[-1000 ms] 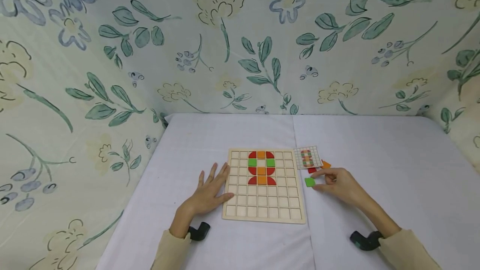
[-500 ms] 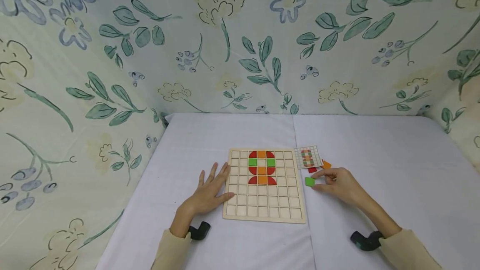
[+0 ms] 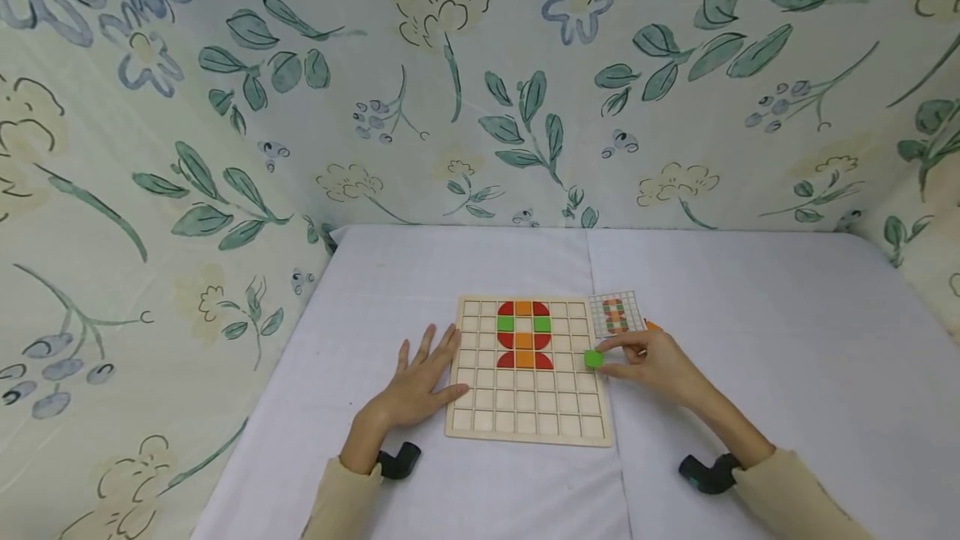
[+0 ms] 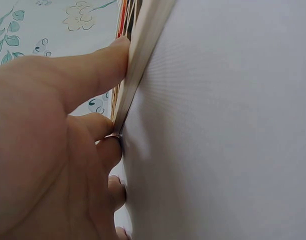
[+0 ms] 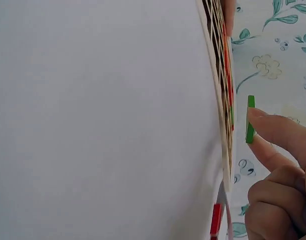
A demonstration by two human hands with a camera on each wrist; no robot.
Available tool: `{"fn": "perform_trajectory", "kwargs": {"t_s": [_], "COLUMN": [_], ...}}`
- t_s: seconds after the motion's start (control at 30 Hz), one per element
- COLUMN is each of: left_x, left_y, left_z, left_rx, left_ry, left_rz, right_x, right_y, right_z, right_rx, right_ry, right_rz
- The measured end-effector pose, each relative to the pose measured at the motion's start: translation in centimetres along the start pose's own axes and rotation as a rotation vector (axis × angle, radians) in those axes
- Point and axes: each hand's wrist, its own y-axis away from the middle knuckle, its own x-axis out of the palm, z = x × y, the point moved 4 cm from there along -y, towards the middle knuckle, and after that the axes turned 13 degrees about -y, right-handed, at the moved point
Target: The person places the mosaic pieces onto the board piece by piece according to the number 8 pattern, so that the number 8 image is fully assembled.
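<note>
A square wooden grid board (image 3: 483, 400) lies on the white cloth, with red, orange and green pieces set in its upper middle cells. Against its left edge rests my left hand (image 3: 420, 386), fingers spread; in the left wrist view the thumb (image 4: 100, 67) touches the board's rim. My right hand (image 3: 654, 367) pinches a green square tile (image 3: 593, 359) between thumb and index finger. That tile is over the board's right edge; the right wrist view shows the same green tile (image 5: 250, 120) edge-on, raised above the board, with the other fingers curled in.
A small card with a printed grid pattern (image 3: 628, 305) lies beside the board's upper right corner. An orange piece (image 3: 652, 326) shows partly behind my right hand. Near the board in the right wrist view is a red piece (image 5: 216, 220). Floral cloth (image 3: 480, 107) hangs behind the table.
My right hand has moved left with the green tile, from beside the board to over its right edge. It now hides the loose red piece in the head view. The left hand stays put.
</note>
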Motion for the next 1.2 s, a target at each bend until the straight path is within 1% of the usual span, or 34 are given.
{"fn": "perform_trajectory", "kwargs": {"t_s": [0.13,0.2,0.37,0.5,0.6,0.73,0.87,1.0,1.2], "left_x": [0.0,0.1,0.0,0.0,0.0,-0.1,-0.1,-0.1,-0.1], "left_y": [0.0,-0.1,-0.1,-0.1,-0.1,0.0,0.0,0.0,0.0], "left_z": [0.1,0.1,0.2,0.2,0.2,0.1,0.1,0.1,0.2], "left_rx": [-0.003,0.001,0.005,0.015,0.02,0.02,0.011,0.001,0.018], "left_ry": [-0.005,-0.004,-0.014,-0.016,-0.015,-0.01,-0.02,-0.032,-0.005], "left_rz": [0.001,-0.007,0.001,-0.005,-0.01,-0.013,-0.009,0.0,-0.016], "right_x": [2.0,3.1,6.0,7.9,8.9,9.9,10.5,10.8,10.8], "right_y": [-0.8,-1.2,-2.1,-2.4,-2.6,-2.8,-3.0,-3.1,-3.0], "right_z": [1.6,2.3,3.6,4.6,5.2,5.7,5.9,5.9,5.9], "right_rx": [-0.031,-0.051,-0.076,-0.068,-0.074,-0.073,-0.073,-0.066,-0.067], "right_ry": [-0.021,-0.044,-0.104,-0.127,-0.122,-0.092,-0.072,-0.068,-0.07], "right_rz": [0.056,0.09,0.157,0.18,0.18,0.168,0.158,0.159,0.16]}}
